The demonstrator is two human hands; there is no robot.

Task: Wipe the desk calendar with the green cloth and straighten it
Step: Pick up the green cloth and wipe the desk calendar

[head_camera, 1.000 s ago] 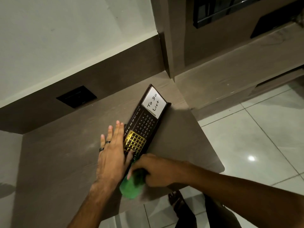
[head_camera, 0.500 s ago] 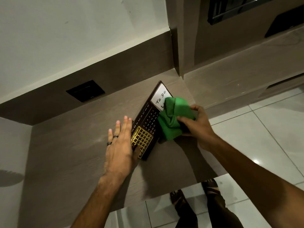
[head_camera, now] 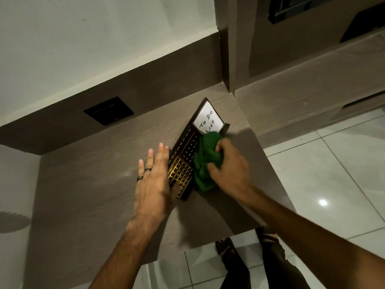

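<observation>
Brown wood-grain desk (head_camera: 93, 205) set into a pale-walled corner carries the long dark desk calendar (head_camera: 188, 152), with its gold grid and white "To Do List" panel, lying skewed toward the right edge. The left hand (head_camera: 153, 180) lies flat, fingers together and extended, pressed against the calendar's left side with the thumb over the gold grid, while the right hand (head_camera: 231, 163) is closed around the bunched green cloth (head_camera: 205, 161) resting on the calendar's right half. To wipe well, I judge the left hand should brace firmly while the cloth makes long, light lengthwise strokes, so the calendar neither pivots nor slides off the nearby edge.
</observation>
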